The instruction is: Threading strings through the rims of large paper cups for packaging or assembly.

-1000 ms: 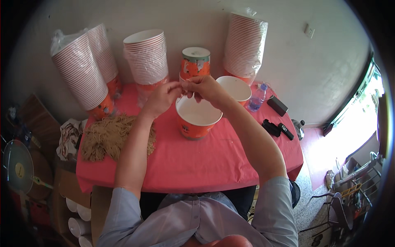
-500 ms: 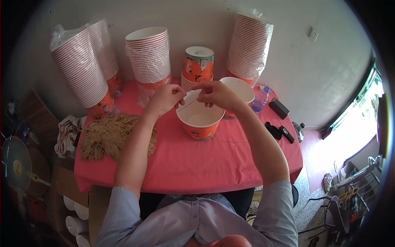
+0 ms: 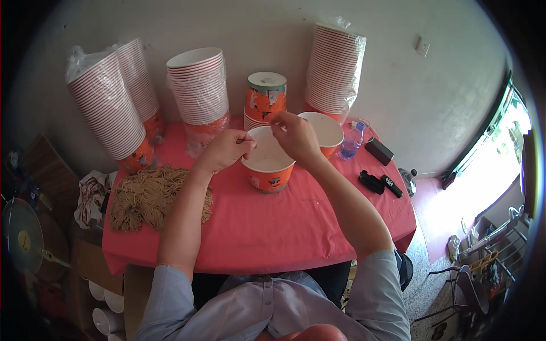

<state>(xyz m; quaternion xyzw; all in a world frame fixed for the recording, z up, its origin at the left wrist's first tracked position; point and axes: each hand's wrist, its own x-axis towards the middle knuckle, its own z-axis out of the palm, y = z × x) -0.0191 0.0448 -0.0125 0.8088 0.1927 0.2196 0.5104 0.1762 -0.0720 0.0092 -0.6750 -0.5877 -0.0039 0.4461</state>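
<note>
Both hands are raised over an orange paper bucket (image 3: 268, 181) with a white inside, open end up on the table. My left hand (image 3: 226, 151) is closed in a pinch at the bucket's left rim. My right hand (image 3: 296, 136) is also pinched, a little higher, over the far right part of the rim. A very thin pale strand (image 3: 263, 152) shows faintly against the white inside, between the fingertips; its ends are hard to make out. Left of my left forearm lies a heap of tan cords (image 3: 149, 199).
Plastic-wrapped bucket stacks (image 3: 106, 105) (image 3: 199, 85) (image 3: 335, 71) line the wall. Behind stands an upside-down bucket (image 3: 266, 102). A second open bucket (image 3: 329, 132), a bottle (image 3: 352, 142), a black box (image 3: 379, 151) and small black items (image 3: 372, 182) sit right on the red-covered table (image 3: 273, 233).
The view has tilted slightly, so the table sits lower. My left hand is now lower relative to the bucket rim; my right hand stays pinched above. The strand between them shows less clearly.
</note>
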